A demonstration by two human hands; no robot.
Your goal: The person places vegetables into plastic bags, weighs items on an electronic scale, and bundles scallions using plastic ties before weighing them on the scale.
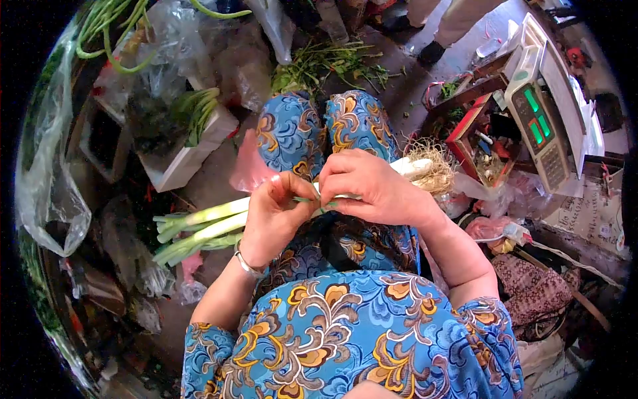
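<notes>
A bundle of leeks lies across my lap, its cut green ends pointing left and its rooty white ends to the right. Over the middle of the bundle, my left hand pinches a thin green tie. My right hand is closed on the same tie from the other side, with its fingertips close to those of my left hand. The fingers partly hide the tie and the middle of the leeks.
A white foam box with greens stands at the left, among plastic bags. Leafy scraps lie on the floor ahead. A digital scale and a red-edged box are at the right. Another person's legs show beyond.
</notes>
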